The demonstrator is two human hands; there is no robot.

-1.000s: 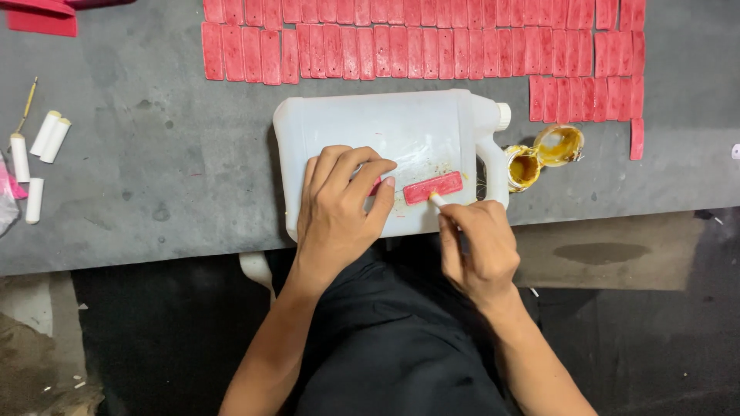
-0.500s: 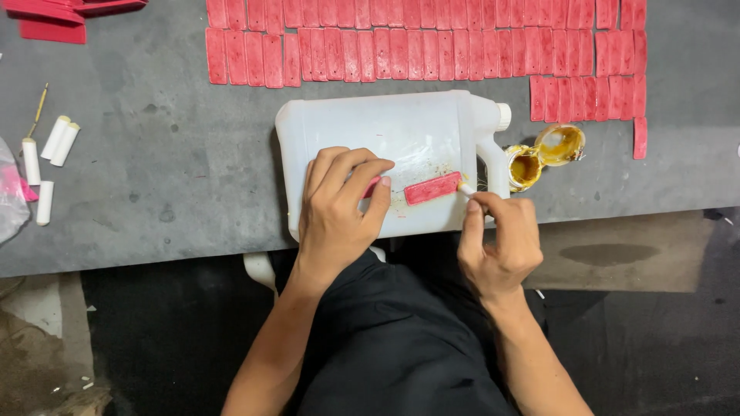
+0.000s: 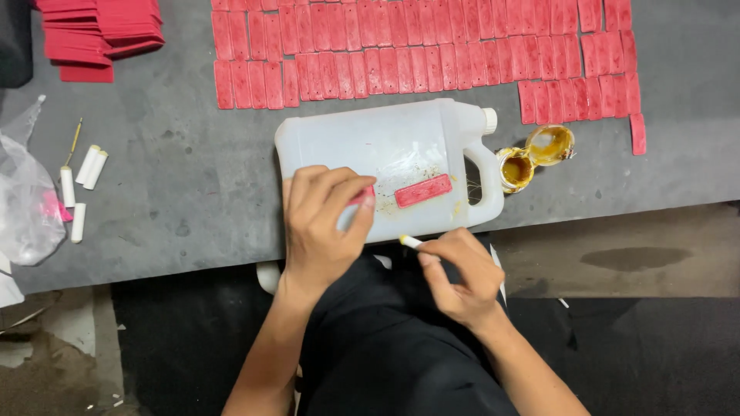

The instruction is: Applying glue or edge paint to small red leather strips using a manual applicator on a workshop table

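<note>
Left hand (image 3: 320, 223) lies palm down on the white plastic jug (image 3: 385, 166), fingers curled; fingertips pinch the near end of a small red piece (image 3: 362, 195), most of it hidden under the fingers. Right hand (image 3: 462, 273) is closed in a pinch around a thin white stick (image 3: 411, 241); the stick's yellowish tip points left, just off the near edge of the jug, not touching it. Hand sits over the person's lap, below the worktop edge.

Jug lies flat on its side on the grey worktop (image 3: 177, 200), handle and white cap toward the right. On its upper face: one red strip (image 3: 423, 190), tilted slightly, free of both hands, just right of the left fingertips. Yellowish smears around the strip.

Just right of the jug handle: small open pot (image 3: 516, 169) with amber contents, its lid (image 3: 549, 144) lying beside it, touching.

Far side of worktop: rows of red strips (image 3: 416, 50) laid edge to edge. Upper left: stack of red sheets (image 3: 100, 35). Left edge: several white sticks (image 3: 85, 181) and a clear plastic bag (image 3: 27, 204).
</note>
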